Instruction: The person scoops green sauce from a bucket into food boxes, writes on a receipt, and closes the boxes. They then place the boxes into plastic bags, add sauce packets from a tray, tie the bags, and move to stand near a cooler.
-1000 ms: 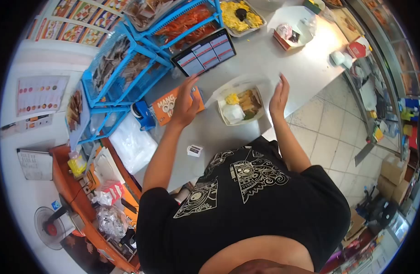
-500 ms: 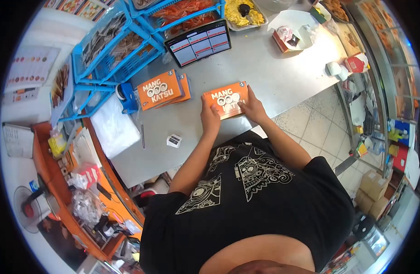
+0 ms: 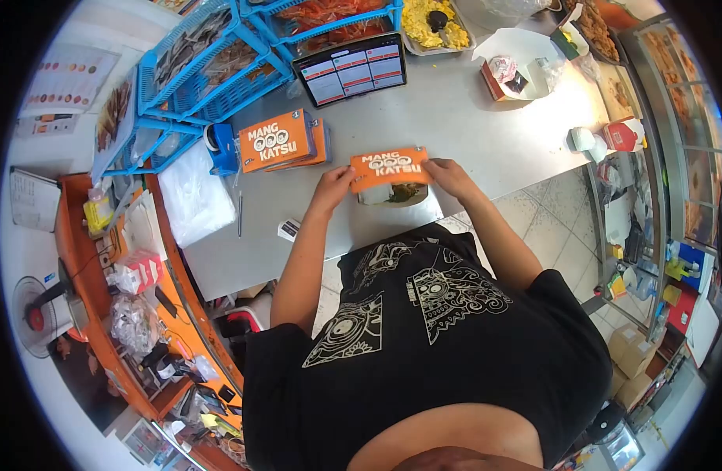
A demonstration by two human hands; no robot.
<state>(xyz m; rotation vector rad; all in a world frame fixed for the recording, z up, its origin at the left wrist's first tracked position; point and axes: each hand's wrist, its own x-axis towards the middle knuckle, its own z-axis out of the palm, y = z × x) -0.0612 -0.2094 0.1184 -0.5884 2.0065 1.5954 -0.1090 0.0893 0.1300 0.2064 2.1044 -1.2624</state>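
My left hand (image 3: 334, 187) and my right hand (image 3: 448, 179) grip opposite ends of an orange card (image 3: 390, 166) printed "MANG KATSU", perhaps a box lid or sleeve. Below its near edge shows a food container (image 3: 369, 196) with greenish-brown food (image 3: 406, 192) inside. Whether the card is joined to the container cannot be made out. To the left lies a stack of matching orange boxes or cards (image 3: 276, 141) with the same print. Fingers of both hands are pinched at the card's ends, partly hidden.
A tablet (image 3: 353, 69) stands behind the stack, beside blue baskets (image 3: 212, 86). On the steel table (image 3: 447, 118) are a tray of yellow food (image 3: 435, 23), an open box (image 3: 506, 94), a tape dispenser (image 3: 221, 149), plastic bags (image 3: 194, 196), a pen (image 3: 240, 216) and a small card (image 3: 288, 229).
The orange card's near edge has risen, uncovering the container and its food. My hands have spread outward to the card's ends. The camera view has shifted slightly.
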